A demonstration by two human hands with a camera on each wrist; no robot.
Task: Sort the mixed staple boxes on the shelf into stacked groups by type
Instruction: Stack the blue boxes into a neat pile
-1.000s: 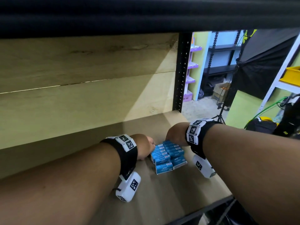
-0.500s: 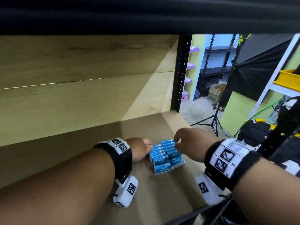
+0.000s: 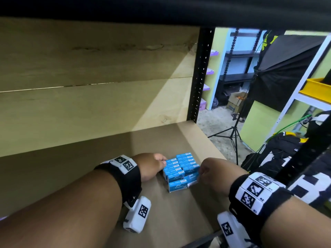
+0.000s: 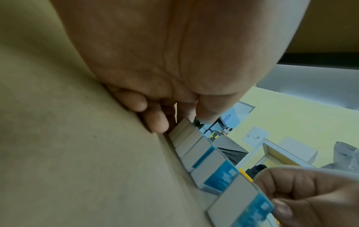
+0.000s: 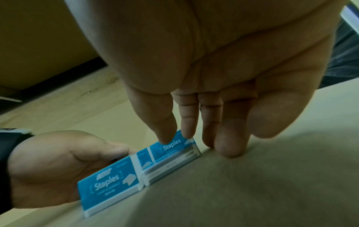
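Grouping seems under way — blue staple boxes (image 3: 180, 169) sit clustered on the shelf (image 3: 107, 158); left hand (image 3: 149, 165) curls round their far-left edge; right hand (image 3: 215, 173) pinches the front-right box (image 3: 192, 179); next likely calls for lifting it cleanly onto its matching stack.

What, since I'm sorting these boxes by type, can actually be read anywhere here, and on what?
"[ Staples ]": face of the front blue box.
"Staples": face of the second blue box beside it.
Logo and small print on the front blue box: too blurred to read.
White labels on the other blue boxes: too small to read.
Wristband markers: square patterns, no legible words.
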